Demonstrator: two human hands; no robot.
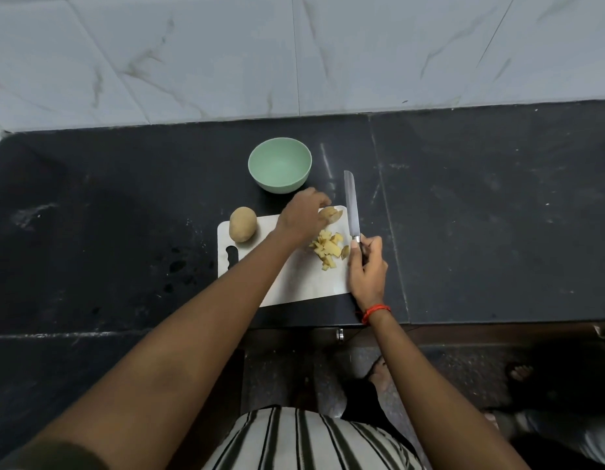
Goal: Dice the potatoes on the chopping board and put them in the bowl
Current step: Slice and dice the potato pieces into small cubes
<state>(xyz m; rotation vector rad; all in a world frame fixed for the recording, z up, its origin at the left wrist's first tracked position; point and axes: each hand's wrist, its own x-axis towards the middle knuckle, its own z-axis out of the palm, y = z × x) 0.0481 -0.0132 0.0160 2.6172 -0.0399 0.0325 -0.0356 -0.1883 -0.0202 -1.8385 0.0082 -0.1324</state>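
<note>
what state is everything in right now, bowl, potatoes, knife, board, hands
chopping board: flat on counter
bowl: upright, empty
whole potato: uncut, at the chopping board's far left edge
potato piece: partly cut, held by left hand
diced pieces: piled on chopping board, not in bowl
knife: handle gripped by right hand, blade pointing away

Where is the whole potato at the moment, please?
In the head view, the whole potato sits on the far left corner of the chopping board, left of the left hand that holds the cut potato piece, and nearer than the green bowl.
</note>
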